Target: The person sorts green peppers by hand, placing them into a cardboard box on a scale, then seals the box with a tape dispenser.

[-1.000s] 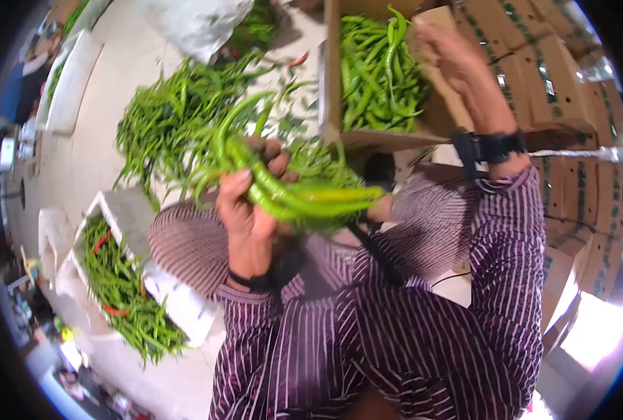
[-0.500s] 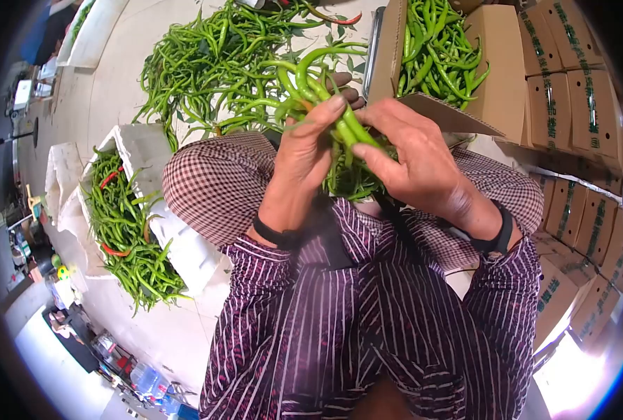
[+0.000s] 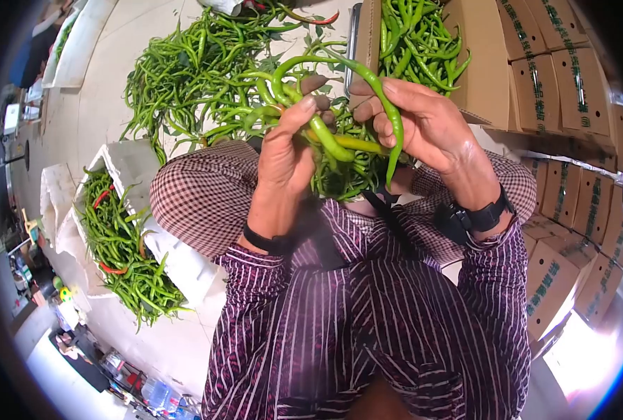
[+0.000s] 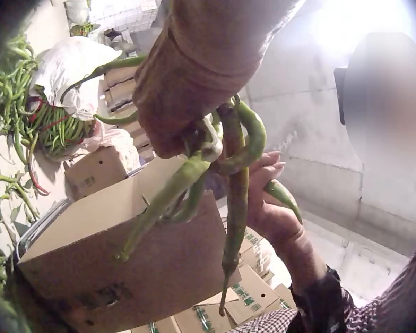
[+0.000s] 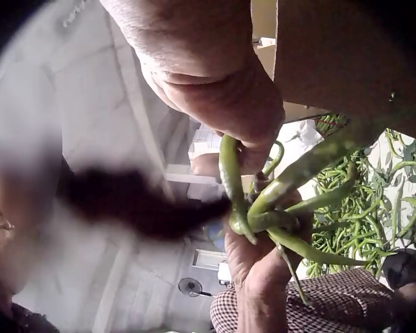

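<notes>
Seen in head view: pale floor, left of frame; bearing directly a loose heap of green chillies, upper left of centre; scattered with leaves and one red chilli near top centre; carrying also a white foam box, lower left.

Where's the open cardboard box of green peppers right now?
In the head view, the open cardboard box is at the upper right, just beyond the right hand, with stacked cartons to its right.
</notes>
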Available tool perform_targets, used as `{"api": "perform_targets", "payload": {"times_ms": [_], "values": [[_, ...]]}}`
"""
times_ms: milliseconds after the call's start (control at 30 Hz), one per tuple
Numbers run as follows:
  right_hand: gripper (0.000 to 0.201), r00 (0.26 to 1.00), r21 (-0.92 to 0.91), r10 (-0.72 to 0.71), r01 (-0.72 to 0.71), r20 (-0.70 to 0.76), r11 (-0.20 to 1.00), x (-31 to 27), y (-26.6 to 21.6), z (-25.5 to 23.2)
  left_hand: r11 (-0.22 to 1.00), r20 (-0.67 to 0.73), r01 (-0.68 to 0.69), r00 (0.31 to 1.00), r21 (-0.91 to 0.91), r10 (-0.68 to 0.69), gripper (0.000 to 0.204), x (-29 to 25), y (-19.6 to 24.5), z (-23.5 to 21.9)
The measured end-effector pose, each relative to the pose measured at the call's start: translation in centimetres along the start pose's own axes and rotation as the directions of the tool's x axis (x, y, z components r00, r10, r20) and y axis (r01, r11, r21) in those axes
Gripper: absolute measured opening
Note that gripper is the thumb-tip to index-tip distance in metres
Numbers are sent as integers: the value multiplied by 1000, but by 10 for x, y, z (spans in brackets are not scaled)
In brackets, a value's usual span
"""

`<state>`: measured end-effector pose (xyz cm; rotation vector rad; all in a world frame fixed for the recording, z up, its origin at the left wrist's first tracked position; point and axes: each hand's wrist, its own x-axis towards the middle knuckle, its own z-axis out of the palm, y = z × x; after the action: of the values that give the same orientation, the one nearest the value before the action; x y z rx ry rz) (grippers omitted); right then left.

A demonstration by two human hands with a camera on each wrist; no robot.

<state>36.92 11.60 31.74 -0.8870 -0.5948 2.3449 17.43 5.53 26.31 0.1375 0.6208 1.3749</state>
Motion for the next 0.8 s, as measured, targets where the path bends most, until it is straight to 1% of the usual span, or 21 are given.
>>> {"api": "perform_targets", "payload": {"times_ms": [33,67,133,167,200,267,333,400,433,467,500,533,567,600,633,667,733,767,800], "values": [[37,997,50,-5,1,74,999,2,-1,-7,1000,-1,15,1000,-27,-15,45,-1,0,-1],[37,997,53,-11,8,70,999,1,-3,-8,999,4,21,1000,-25,-21,45,-2,1,-1],[37,996,59,-34,30,80,998,-2,-12,-8,996,57,40,998,-76,-36,46,-1,2,1],[37,993,69,-60,53,102,996,-2,-15,-10,996,66,37,997,-76,-32,47,0,2,1],[37,994,70,-65,59,89,996,-3,-18,-10,997,66,37,997,-68,-33,47,-1,2,1],[48,986,-40,-164,164,14,986,-5,-23,-9,997,66,46,997,-66,-41,46,-1,1,1],[50,983,-17,-182,182,2,983,-4,-29,-24,997,91,57,994,-50,-53,45,1,1,-3],[38,972,99,-218,210,87,973,-3,-36,-35,997,86,58,995,-45,-54,45,1,1,-5],[39,969,116,-240,232,64,966,-4,-43,-38,997,84,57,995,-43,-53,45,3,0,-5],[42,950,93,-289,278,123,956,-4,-53,-49,992,127,79,990,-96,-66,45,3,0,-6],[41,930,-3,-368,368,18,930,-11,-66,-41,984,162,97,984,-147,-73,46,1,1,-7],[40,845,-499,-527,420,-91,758,-17,-82,-39,996,65,59,996,-61,-55,45,-2,2,-4],[43,789,-687,-606,382,-106,618,-24,-91,-45,997,46,56,997,-48,-54,45,-3,2,-5],[43,796,-682,-598,384,-97,622,-24,-91,-35,998,32,56,998,-35,-55,45,-2,2,-5],[42,698,-849,-710,318,-92,423,-29,-88,-24,998,65,54,997,-35,-51,45,-2,1,-3],[41,590,-957,-806,205,-46,204,-33,-83,-13,999,40,44,998,-11,-43,45,-2,1,-2],[45,773,-990,-634,105,20,96,-32,-49,16,998,24,5,1000,56,-6,45,0,-3,2],[45,855,-990,-516,106,45,90,-30,-25,28,998,60,-6,998,57,2,46,2,-6,-2],[44,919,-991,-389,106,66,82,-25,-3,35,998,61,-5,998,61,2,46,2,-7,2]]}}
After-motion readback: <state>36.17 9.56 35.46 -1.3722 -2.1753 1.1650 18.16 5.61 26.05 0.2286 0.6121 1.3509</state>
